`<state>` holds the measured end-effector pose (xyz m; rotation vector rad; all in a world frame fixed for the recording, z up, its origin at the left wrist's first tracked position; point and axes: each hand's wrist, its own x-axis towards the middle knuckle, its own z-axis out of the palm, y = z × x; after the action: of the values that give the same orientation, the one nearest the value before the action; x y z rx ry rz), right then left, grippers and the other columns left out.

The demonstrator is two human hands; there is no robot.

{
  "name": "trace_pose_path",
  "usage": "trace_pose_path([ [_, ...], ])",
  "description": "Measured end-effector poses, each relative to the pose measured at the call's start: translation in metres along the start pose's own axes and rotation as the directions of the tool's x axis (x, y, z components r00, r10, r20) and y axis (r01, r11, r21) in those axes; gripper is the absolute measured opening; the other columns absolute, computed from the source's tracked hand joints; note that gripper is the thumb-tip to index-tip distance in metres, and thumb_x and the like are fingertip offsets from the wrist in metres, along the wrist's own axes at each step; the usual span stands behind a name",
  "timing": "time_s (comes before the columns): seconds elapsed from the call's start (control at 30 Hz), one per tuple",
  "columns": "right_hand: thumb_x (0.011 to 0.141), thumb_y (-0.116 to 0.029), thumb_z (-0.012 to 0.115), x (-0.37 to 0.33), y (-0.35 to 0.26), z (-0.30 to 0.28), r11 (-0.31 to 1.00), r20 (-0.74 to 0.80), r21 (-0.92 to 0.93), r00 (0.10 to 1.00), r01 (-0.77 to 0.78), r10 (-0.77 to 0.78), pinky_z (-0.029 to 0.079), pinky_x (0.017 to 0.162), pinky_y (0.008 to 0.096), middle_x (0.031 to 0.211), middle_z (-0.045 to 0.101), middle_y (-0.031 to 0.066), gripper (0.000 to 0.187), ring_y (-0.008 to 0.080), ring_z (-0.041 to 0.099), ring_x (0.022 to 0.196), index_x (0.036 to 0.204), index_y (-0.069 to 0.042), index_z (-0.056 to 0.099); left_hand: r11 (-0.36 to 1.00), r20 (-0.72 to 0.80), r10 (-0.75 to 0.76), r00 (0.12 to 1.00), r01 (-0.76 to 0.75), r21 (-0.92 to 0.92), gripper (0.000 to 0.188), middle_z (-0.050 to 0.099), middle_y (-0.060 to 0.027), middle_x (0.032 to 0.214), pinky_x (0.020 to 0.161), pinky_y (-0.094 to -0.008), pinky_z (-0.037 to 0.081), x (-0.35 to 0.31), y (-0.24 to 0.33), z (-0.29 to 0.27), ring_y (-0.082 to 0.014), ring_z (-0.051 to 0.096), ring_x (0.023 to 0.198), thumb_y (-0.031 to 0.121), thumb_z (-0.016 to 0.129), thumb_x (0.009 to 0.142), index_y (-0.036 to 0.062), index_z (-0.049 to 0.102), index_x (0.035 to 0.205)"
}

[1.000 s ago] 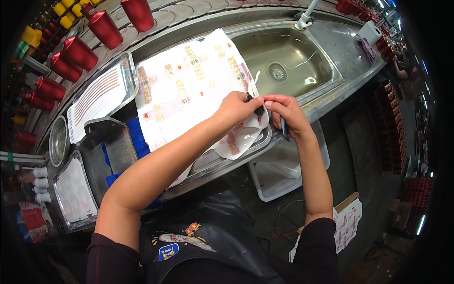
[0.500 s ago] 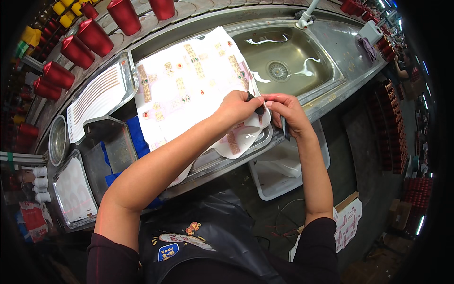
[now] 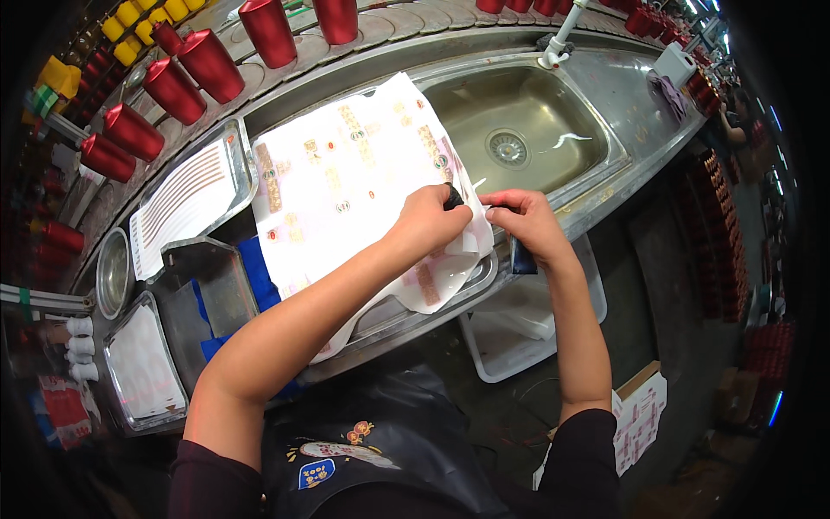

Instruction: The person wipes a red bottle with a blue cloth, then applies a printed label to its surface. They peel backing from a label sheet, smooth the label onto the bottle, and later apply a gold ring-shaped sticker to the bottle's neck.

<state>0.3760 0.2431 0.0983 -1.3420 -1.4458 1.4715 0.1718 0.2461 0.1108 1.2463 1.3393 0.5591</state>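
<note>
Where our two thumbs met at the fingertips a second ago, a narrow gap now shows between left hand [image 3: 437, 218] and right hand [image 3: 534, 227]. Our left grip is closed on a small black piece [image 3: 453, 198], mostly hidden by the fingers, above the printed sheets [image 3: 372, 182] that lie just left of the sink [image 3: 553, 104]. Our right grip, near the sink's near left corner, brings thumb and forefinger together; we cannot tell whether something thin is pinched there. Its curled fingers hold a dark strip [image 3: 522, 258], which has turned to show a broader face below the palm. As we judge it, the parted hands let each side of this fine fingertip work be handled separately, with neither dark thing put down.

Beyond the sink's far left corner, the red bottles [image 3: 268, 35] have shifted along the conveyor toward the sink. Left of the sink, past the sheets, are a steel tray [image 3: 248, 169] and a round bowl [image 3: 113, 273]; a faucet [image 3: 554, 55] stands behind the sink, and a white tub [image 3: 510, 350] sits below it, under the bench [image 3: 566, 206]. Our left forearm crosses the sheets' near part, and our own fingers block most of the black piece.
</note>
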Motion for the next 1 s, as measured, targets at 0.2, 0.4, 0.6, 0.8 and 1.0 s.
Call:
trace_pose_path([
  [0.2,0.087,-0.011,0.065,0.041,0.019,-0.035,1.0,-0.23,-0.024,0.973,-0.015,0.009,0.041,0.064,0.0208,0.084,0.066,-0.0026,0.029,0.0046,0.051,0.072,0.114,-0.002,0.073,0.99,0.049,0.056,0.997,-0.049,-0.13,0.023,0.068,-0.0115,0.079,0.062,-0.0347,0.054,-0.008,-0.013,-0.027,-0.0178,0.065,0.07,0.016,0.06,0.084,-0.005,0.066,0.092],
  [0.4,0.083,-0.02,0.069,0.14,0.088,-0.079,0.966,-0.513,-0.172,0.855,-0.193,0.079,0.048,0.075,0.029,0.101,0.069,0.0083,0.046,0.015,0.059,0.089,0.124,0.0,0.065,0.97,0.097,0.021,0.995,0.004,-0.244,0.01,0.065,-0.0029,0.081,0.069,-0.0279,0.052,-0.039,-0.016,-0.078,-0.0125,0.062,0.071,0.013,0.061,0.086,0.0037,0.063,0.09],
  [0.6,0.084,-0.029,0.068,0.17,0.105,-0.1,0.847,-0.535,-0.341,0.825,-0.408,0.182,0.055,0.063,0.0372,0.102,0.073,0.0194,0.046,0.0279,0.072,0.079,0.116,0.004,0.066,0.867,0.061,-0.029,0.998,0.055,-0.495,0.007,0.062,0.0017,0.078,0.071,-0.0251,0.05,-0.056,-0.028,-0.103,-0.0085,0.06,0.069,0.012,0.064,0.083,0.0107,0.059,0.088],
  [0.8,0.097,-0.032,0.064,0.111,-0.027,-0.006,0.895,0.249,0.352,0.949,-0.273,0.191,0.03,0.036,0.0232,0.059,0.053,0.0022,0.029,0.0055,0.039,0.039,0.085,-0.005,0.065,0.853,-0.049,0.016,0.999,-0.039,-0.52,0.008,0.062,0.0006,0.078,0.068,-0.0251,0.053,-0.072,-0.049,-0.152,-0.0085,0.061,0.066,0.007,0.058,0.083,0.0081,0.058,0.091],
  [1.0,0.09,-0.027,0.069,0.098,-0.086,0.098,0.981,0.34,-0.055,0.927,0.187,-0.157,0.046,0.067,0.0247,0.082,0.069,0.0019,0.028,0.0077,0.056,0.074,0.097,-0.001,0.076,0.837,-0.166,-0.012,0.986,-0.081,-0.542,0.019,0.065,-0.006,0.087,0.068,-0.0276,0.055,-0.081,-0.063,-0.178,-0.0145,0.066,0.073,0.003,0.057,0.082,0.0005,0.057,0.1],
])
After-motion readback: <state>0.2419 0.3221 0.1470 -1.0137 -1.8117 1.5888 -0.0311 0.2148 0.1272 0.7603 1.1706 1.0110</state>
